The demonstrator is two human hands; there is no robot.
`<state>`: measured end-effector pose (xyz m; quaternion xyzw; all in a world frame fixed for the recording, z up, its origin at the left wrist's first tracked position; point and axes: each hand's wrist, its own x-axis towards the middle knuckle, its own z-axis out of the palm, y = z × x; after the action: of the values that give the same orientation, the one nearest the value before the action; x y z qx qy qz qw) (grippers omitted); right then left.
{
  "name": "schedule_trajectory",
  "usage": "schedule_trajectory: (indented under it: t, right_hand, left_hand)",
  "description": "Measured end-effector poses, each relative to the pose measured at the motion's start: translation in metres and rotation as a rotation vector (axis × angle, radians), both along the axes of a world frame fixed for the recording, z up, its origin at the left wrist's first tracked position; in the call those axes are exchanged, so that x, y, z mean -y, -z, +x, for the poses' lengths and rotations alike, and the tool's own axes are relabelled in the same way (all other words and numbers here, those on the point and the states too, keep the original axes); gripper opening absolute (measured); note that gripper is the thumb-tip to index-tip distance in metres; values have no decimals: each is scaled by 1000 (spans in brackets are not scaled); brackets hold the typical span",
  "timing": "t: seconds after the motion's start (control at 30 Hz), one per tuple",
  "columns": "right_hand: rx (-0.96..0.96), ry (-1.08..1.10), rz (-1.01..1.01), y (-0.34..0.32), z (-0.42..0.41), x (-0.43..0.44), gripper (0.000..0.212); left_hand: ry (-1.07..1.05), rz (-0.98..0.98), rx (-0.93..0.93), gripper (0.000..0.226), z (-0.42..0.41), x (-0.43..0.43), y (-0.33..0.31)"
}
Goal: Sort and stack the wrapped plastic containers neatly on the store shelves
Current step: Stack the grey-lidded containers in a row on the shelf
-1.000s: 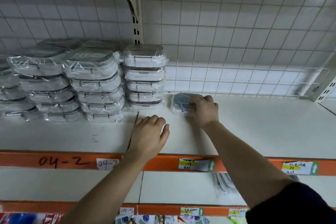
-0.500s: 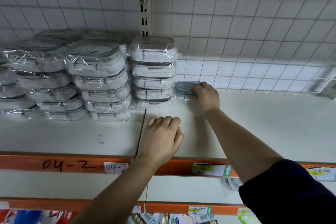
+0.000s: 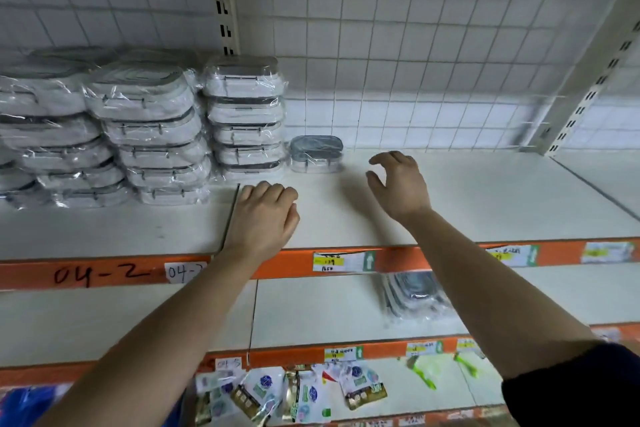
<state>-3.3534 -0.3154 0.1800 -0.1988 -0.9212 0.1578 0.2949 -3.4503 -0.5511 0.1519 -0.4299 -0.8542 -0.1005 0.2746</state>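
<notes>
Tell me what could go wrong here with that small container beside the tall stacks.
The tall stack in glossy wrap beside the small container might topple if the right hand bumps it. The small container looks narrower than its neighbours, so anything piled on it may lean.

Orange strip point(image 3: 34, 274) bears handwritten "04-2". White sticker point(image 3: 185, 272) beside it reads "04-", the remainder hidden by an arm. Lower sticker point(image 3: 228, 364) reads "04-5". Price tags point(image 3: 341, 262) too blurred to read.
</notes>
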Motion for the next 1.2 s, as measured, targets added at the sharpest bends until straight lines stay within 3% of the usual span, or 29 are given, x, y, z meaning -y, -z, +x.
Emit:
schedule_trajectory:
  t: [0.2,0.53,0.7,0.97,1.2]
  right_hand:
    - [-21,-6,15,8,89,-33,26]
    - [-110,-58,-20,37,240,-82,34]
    - [-53,-68,-81,85,284,-91,32]
    - [372,-68,-190,178,277,-119,48]
    - [357,1,-188,223,211,-160,39]
  left_hand:
    - [-46,77,52,31,65,-33,0]
    - [188,165,93,25,216,-118,40]
    - [249,88,269,26,258,-144,81]
    - [178,-30,495,43,245,-193,163]
    - [-19,-246,624,59,185,-249,228]
